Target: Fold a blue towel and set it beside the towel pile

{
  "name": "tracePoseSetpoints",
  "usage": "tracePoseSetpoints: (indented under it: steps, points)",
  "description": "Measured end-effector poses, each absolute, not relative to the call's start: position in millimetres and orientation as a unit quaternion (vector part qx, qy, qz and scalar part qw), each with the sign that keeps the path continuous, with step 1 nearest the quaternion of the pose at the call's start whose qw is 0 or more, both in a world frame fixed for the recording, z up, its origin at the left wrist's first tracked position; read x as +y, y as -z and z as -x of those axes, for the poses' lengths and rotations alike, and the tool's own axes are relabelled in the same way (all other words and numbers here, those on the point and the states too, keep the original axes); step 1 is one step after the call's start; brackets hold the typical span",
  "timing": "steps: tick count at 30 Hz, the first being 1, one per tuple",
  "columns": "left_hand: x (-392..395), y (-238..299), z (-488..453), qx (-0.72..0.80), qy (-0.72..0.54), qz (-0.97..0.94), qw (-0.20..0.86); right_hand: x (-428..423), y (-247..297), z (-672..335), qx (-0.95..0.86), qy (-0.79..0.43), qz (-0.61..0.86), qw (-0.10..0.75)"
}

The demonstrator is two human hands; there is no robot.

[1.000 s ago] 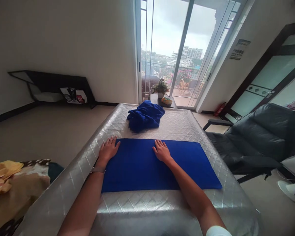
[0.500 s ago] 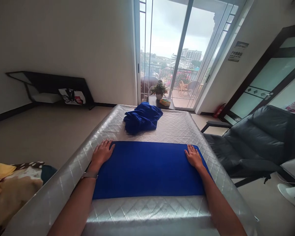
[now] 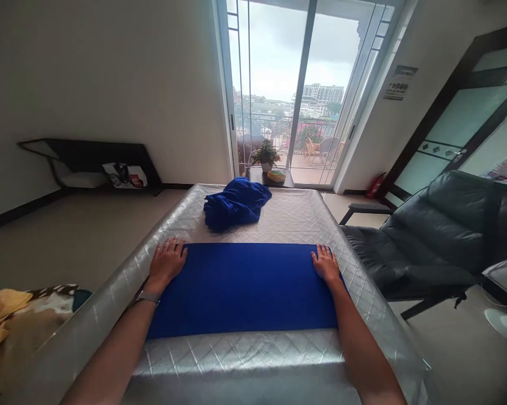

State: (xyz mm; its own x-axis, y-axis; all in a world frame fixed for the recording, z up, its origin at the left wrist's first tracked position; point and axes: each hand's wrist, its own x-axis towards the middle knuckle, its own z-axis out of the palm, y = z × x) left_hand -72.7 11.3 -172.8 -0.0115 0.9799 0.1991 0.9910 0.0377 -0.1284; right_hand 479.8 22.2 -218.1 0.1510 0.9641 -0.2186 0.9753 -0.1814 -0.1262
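A flat blue towel (image 3: pixel 242 289) lies folded in a long band across a silver quilted mattress (image 3: pixel 236 354). My left hand (image 3: pixel 166 263) rests palm down at the towel's left end, fingers spread, partly on the quilted surface. My right hand (image 3: pixel 326 265) lies flat at the towel's right end, holding nothing. Beyond the band, a crumpled blue cloth (image 3: pixel 236 203) sits in a heap, apart from both hands. A watch band circles my left wrist.
A black leather recliner (image 3: pixel 430 236) stands beside the mattress on the right. Yellow and patterned fabric (image 3: pixel 8 315) lies at lower left. A small table with a potted plant (image 3: pixel 267 156) stands at the far end, before a glass balcony door (image 3: pixel 274 84).
My right hand has slid rightward from the towel's middle to its right end. My left hand sits nearer the towel's left end. The view has shifted slightly left.
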Motion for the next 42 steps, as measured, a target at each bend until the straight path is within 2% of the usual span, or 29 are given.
tracePoseSetpoints:
  steps: [4, 9, 13, 17, 28, 35, 39, 42]
  points:
    - [19.7, 167.3, 12.2, -0.668, 0.03, 0.737, 0.104, 21.7, 218.7, -478.9, 0.641, 0.123, -0.757, 0.016]
    - [32.4, 180.4, -88.8, -0.59, 0.031, 0.807, -0.013, 21.5, 217.8, -479.0, 0.64, 0.121, -0.759, 0.02]
    - [33.7, 196.2, -120.0, -0.589, -0.003, 0.805, -0.072, 21.7, 218.0, -479.7, 0.64, 0.121, -0.759, 0.024]
    - [31.7, 200.6, -90.0, -0.612, -0.024, 0.786, -0.08, 22.8, 220.5, -480.2, 0.641, 0.125, -0.757, 0.027]
    - [21.0, 186.6, 93.6, -0.749, -0.072, 0.656, -0.061, 25.6, 221.2, -479.1, 0.643, 0.127, -0.754, 0.05]
    - [14.9, 190.4, 106.4, -0.761, -0.049, 0.646, -0.034, 25.9, 214.9, -475.0, 0.634, 0.135, -0.757, 0.085]
    - [14.4, 190.1, 104.6, -0.757, -0.045, 0.651, -0.025, 23.0, 195.8, -449.3, 0.628, 0.033, -0.772, 0.09]
    - [14.7, 189.8, 105.4, -0.758, -0.045, 0.65, -0.026, 19.3, 176.1, -398.1, 0.688, 0.004, -0.724, 0.05]
